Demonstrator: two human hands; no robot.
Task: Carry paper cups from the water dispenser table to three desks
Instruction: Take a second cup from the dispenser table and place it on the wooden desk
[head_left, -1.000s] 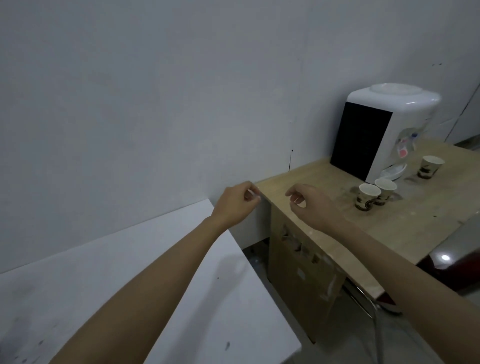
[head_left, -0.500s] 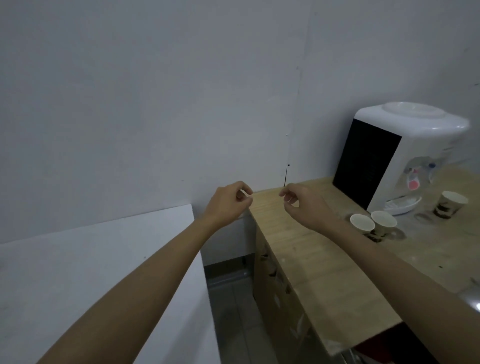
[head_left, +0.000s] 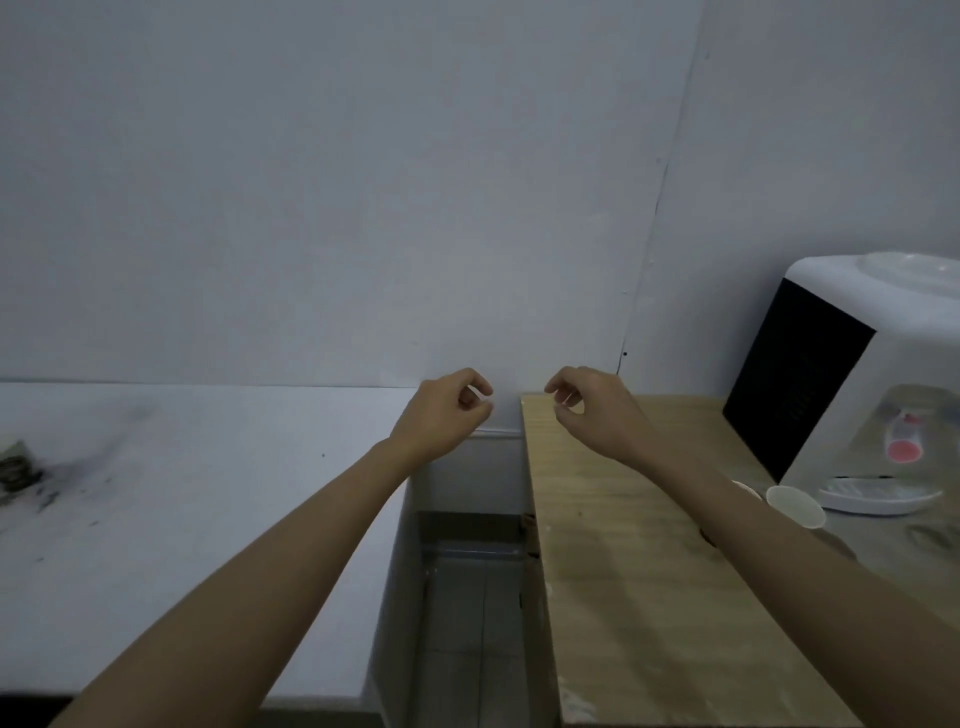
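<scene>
Nearest to me, my two bare forearms reach forward from the lower edge of the view, the left one over the white desk (head_left: 171, 519) and the right one over the wooden table (head_left: 623, 571). Between the two pieces of furniture there is a narrow gap where I see the tiled floor (head_left: 467, 623). On the wooden table, near its right side and just in front of the dispenser's drip tray, stands a paper cup (head_left: 795, 505) with its white mouth open; the rim of a second cup shows just beside it, mostly hidden behind my right forearm. Further on, my left hand (head_left: 441, 413) hangs in the air above the far right corner of the white desk, its fingers loosely curled, and it holds nothing. My right hand (head_left: 592, 410) hangs above the far left corner of the wooden table, also loosely curled and with nothing in it. The two hands are near each other but do not touch. At the left edge of the white desk lies a dark blurred object (head_left: 18, 467) which I cannot identify. The white water dispenser (head_left: 883, 374) with a black side panel stands at the far right of the wooden table, against the grey wall (head_left: 363, 182).
</scene>
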